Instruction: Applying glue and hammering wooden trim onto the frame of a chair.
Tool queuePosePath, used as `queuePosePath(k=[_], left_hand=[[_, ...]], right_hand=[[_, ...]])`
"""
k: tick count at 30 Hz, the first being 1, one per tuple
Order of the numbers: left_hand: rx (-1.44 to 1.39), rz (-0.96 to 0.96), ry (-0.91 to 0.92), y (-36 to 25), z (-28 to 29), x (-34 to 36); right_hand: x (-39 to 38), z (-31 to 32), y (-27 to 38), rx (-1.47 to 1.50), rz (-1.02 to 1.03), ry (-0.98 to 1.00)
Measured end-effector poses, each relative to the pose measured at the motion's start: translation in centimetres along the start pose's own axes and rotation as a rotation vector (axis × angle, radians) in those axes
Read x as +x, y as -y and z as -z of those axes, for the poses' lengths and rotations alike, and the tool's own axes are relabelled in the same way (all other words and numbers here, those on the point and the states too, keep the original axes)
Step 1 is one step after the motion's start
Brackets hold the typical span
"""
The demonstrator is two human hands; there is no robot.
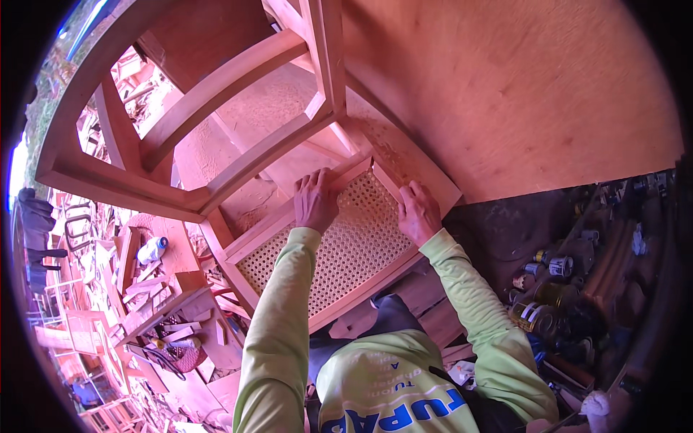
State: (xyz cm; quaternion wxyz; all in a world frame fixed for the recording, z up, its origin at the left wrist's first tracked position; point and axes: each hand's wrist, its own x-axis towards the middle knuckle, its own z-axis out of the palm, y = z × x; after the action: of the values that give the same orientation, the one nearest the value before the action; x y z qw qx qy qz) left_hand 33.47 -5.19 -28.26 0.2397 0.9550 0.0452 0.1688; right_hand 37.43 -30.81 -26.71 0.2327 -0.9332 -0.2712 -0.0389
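Observation:
A wooden-framed woven cane panel [361, 234] lies at a slant in front of me, at the seat of a bare wooden chair frame [245, 162]. My left hand [316, 200] grips the panel's far rail, its fingers bent over the wood. On the right-hand rail, close to the far corner, my right hand [420, 213] is closed round the edge. The undersides of both rails and some of my fingertips are hidden. The chair's curved back slats rise to the far left, beyond the panel.
A large plywood sheet [520, 94] stands at the far right. Cans and jars [538, 314] crowd the dark floor on the right. Wood offcuts [180, 303] and a white-and-blue bottle [152, 250] lie on the left. Sawdust covers the board [263, 108] beneath the chair.

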Motion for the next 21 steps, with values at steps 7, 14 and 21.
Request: queuePosePath(k=[7,14,21], left_hand=[[-0.007,-0.015,-0.008,0.35,-0.31,-0.09],[-0.004,-0.007,0.012,0.41,-0.33,-0.1],[-0.013,-0.005,0.019,0.33,-0.16,0.01]], right_hand=[[0.28,-0.35,0.0,0.021,-0.006,0.003],[0.35,-0.96,-0.26,0.023,-0.007,-0.011],[0.65,-0.63,0.13,0.0,-0.005,-0.013]])
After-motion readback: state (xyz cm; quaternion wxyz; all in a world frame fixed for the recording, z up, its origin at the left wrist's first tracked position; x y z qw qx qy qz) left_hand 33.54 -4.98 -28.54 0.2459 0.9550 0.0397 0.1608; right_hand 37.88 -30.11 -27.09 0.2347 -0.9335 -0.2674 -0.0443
